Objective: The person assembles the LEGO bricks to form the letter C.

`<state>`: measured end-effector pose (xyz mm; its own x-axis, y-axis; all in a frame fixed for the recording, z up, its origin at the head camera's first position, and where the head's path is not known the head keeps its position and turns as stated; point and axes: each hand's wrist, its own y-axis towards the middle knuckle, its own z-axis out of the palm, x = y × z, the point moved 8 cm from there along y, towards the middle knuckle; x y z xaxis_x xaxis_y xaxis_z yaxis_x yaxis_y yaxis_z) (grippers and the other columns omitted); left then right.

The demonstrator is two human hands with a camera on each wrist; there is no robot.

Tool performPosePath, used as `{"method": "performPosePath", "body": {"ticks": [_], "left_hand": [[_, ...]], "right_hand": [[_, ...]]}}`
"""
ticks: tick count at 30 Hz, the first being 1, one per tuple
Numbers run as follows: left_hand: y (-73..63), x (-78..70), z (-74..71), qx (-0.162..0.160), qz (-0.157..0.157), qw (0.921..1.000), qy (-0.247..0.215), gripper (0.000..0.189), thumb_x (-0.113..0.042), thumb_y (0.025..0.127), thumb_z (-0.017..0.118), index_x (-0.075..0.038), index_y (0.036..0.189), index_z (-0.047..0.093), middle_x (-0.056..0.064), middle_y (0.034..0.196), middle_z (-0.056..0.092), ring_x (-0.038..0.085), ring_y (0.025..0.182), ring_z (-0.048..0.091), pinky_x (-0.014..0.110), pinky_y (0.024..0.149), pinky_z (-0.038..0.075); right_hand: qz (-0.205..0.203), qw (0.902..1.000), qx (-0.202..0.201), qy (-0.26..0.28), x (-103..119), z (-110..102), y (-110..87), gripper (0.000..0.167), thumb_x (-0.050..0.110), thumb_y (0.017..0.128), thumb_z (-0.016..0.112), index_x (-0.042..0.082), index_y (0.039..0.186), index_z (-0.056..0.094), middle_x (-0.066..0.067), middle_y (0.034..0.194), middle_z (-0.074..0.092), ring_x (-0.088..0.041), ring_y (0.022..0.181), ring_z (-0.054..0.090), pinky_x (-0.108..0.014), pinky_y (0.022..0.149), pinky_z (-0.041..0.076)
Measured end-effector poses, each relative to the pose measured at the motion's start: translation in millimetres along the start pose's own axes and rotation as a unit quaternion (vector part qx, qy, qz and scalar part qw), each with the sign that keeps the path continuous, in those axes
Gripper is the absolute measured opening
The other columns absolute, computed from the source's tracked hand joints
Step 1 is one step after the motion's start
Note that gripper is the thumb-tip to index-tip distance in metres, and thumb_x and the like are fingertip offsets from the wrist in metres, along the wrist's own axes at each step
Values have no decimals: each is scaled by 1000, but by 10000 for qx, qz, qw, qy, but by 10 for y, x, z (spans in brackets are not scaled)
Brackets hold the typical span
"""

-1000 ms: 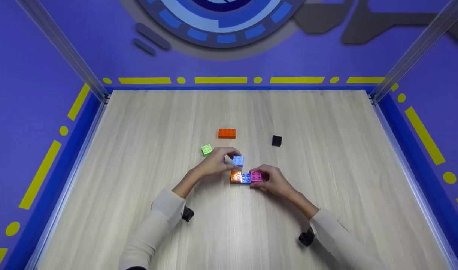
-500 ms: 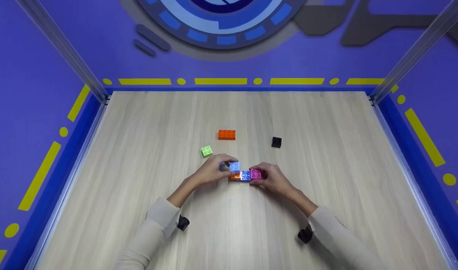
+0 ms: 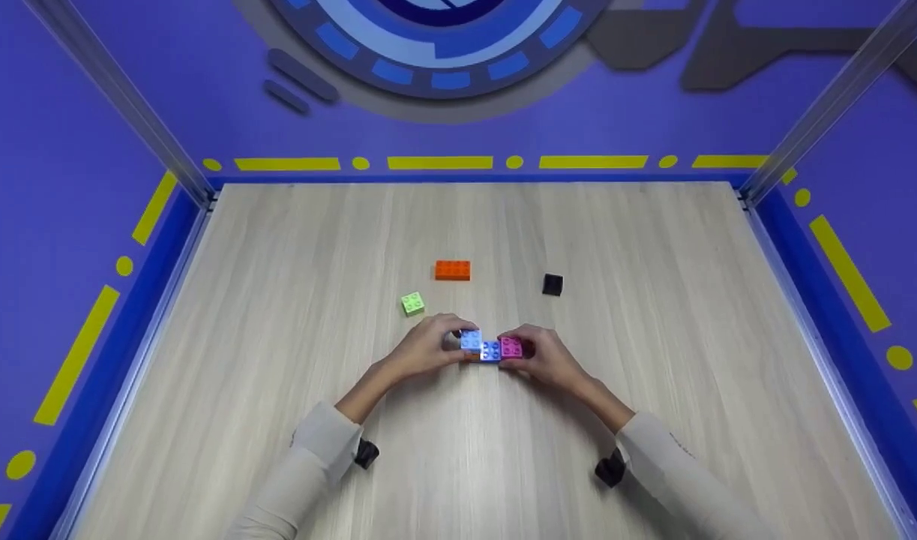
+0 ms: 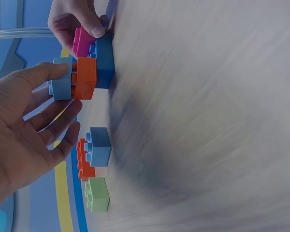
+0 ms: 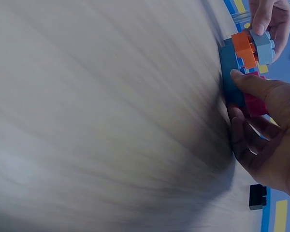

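Note:
My left hand (image 3: pixel 427 348) pinches a light blue toy brick (image 3: pixel 471 340) between thumb and fingers. In the left wrist view this brick sits right over an orange brick (image 4: pixel 85 78), whose studs still show in the gap between them. The orange brick and a pink brick (image 3: pixel 511 347) stand on opposite ends of a longer blue brick (image 3: pixel 490 350), with some of its studs bare between them. My right hand (image 3: pixel 546 355) grips the pink end, its thumb against the blue brick's side in the right wrist view.
Beyond the hands lie an orange-red brick (image 3: pixel 453 270), a light green brick (image 3: pixel 412 303) and a black brick (image 3: pixel 552 284). Another blue brick (image 4: pixel 99 147) stands near the left hand. Blue panels (image 3: pixel 443 139) wall the wooden table (image 3: pixel 316 247) at back and sides.
My left hand has brought the light blue brick toward me and slightly left, from behind the stack to over the orange brick. The right hand keeps its grip, almost still.

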<state>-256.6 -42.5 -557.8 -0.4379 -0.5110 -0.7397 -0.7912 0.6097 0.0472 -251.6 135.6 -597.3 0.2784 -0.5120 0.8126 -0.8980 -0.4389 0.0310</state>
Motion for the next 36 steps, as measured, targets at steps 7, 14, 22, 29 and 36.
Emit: {"method": "performPosePath", "body": {"ticks": [7, 14, 22, 29, 36], "left_hand": [[-8, -15, -5, -74, -74, 9995, 312, 39, -14, 89, 79, -7, 127, 70, 10, 119, 74, 29, 111, 66, 46, 99, 52], [-7, 17, 5, -247, -163, 9993, 228, 40, -26, 89, 80, -9, 125, 72, 7, 112, 74, 22, 104, 67, 42, 95, 54], [-13, 91, 17, -457, -178, 9987, -124, 40, -18, 86, 83, -7, 123, 73, 9, 107, 74, 24, 98, 68, 45, 88, 56], [-37, 132, 34, -616, -155, 9979, -91, 39, -18, 84, 85, -9, 121, 75, 7, 101, 73, 25, 94, 68, 43, 84, 56], [-12, 103, 43, -471, -116, 9983, 321, 38, -23, 84, 85, -11, 119, 76, 5, 99, 73, 24, 91, 67, 34, 81, 53]], "right_hand": [[56, 9999, -89, 19, -14, 1, -3, 41, 10, 81, 85, 2, 120, 72, -11, 111, 74, -19, 101, 65, -24, 87, 51], [-27, 9998, -168, 77, -12, -16, 1, 42, 11, 81, 86, 2, 120, 72, -12, 110, 74, -23, 102, 66, -27, 88, 52], [1, 9998, -123, 177, -21, 2, 1, 42, 11, 81, 85, 2, 120, 72, -12, 110, 73, -24, 101, 66, -25, 88, 52], [7, 9996, -129, 234, -10, 11, -2, 42, 10, 79, 86, 2, 118, 72, -12, 109, 73, -23, 99, 65, -24, 86, 51], [28, 9997, -140, 177, -38, 33, -13, 41, 11, 81, 85, 3, 119, 72, -11, 110, 72, -20, 100, 65, -24, 87, 51]]}}
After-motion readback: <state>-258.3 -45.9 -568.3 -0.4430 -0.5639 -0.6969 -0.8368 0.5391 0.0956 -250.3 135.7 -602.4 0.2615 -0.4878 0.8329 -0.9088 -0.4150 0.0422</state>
